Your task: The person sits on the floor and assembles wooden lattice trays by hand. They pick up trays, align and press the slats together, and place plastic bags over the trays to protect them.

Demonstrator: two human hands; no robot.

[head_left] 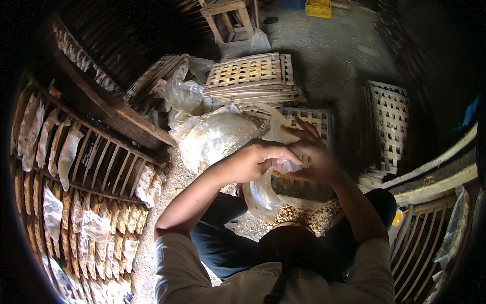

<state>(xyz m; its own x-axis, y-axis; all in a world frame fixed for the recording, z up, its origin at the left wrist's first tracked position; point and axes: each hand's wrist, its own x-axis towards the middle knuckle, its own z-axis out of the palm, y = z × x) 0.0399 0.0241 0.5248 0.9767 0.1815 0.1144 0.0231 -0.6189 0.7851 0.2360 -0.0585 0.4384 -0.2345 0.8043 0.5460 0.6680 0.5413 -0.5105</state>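
My left hand (263,158) is closed on a thin clear plastic bag (263,197), which hangs down between my forearms. Close beside it, my right hand (313,151) has its fingers spread apart and a little blurred; its lower edge is near the gathered top of the bag. Another pale strip of plastic (278,127) shows behind the fingers of my right hand, and I cannot tell whether it is part of the same bag. Under both hands lies a woven slatted tray (316,120), partly hidden by them. Loose yellowish grains (304,213) are scattered before my crossed legs.
A large plastic sack (215,139) dusted with grains lies left of the tray. Beyond it are stacked woven trays (245,71); more lean at right (390,119). Slatted racks (96,228) with wrapped flat pieces line the left. A wooden stool (228,20) and yellow crate (318,8) stand far off.
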